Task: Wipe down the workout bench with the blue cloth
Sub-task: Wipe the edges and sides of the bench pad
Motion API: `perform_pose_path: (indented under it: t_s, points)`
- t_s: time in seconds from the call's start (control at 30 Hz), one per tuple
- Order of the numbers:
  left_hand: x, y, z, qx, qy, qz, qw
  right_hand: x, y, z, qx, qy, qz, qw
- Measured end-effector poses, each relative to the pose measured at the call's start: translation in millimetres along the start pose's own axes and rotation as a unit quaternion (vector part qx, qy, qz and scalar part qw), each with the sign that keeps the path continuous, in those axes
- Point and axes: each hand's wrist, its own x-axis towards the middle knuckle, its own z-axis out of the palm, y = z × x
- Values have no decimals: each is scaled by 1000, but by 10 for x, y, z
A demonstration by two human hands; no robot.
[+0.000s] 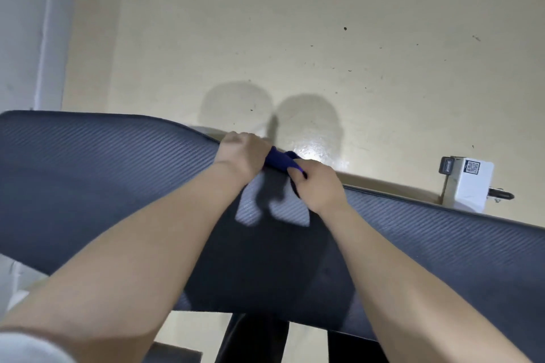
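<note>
Both hands are on the cloth: I see the left hand (241,153) and the right hand (320,186) curled round a bunched dark-blue cloth (280,160), which spans the short gap between them, the two fists near each other but not touching. The cloth sits at the far edge of the long, dark grey, weave-textured padded workout bench (118,186), pressed onto or just over that rim; which of the two I cannot tell, as the fists hide the contact. The bench's long axis runs across my view from upper left to lower right, so the unwiped length extends away on either side of the hands, while the near edge lies towards the body, beneath the forearms. The left hand sits slightly farther along the rim to the left, the right hand nearer me and to the right. I judge that the coming stroke must follow that long axis or draw back across the pad's width. Beyond the rim, a white boxed fitting (469,183) stands well apart on the pale floor (295,23).
</note>
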Motion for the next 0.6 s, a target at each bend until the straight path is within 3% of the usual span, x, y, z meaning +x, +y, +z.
perform_pose_path:
  t_s: [0.13,0.23,0.3,0.47,0.6]
  points:
    - [13,339,56,-8,-13,80,997,-135,276,-249,-33,15,50,998]
    - [85,369,50,-42,-33,91,994,-109,262,-259,-79,14,78,994]
    - [96,213,47,0,-34,98,995,-13,134,-179,-88,-8,72,994]
    - [7,-471,-117,40,-8,33,999,326,-475,180,-9,-31,23,999]
    - [71,-801,-143,57,-33,-41,997,402,-735,280,6,-75,-20,997]
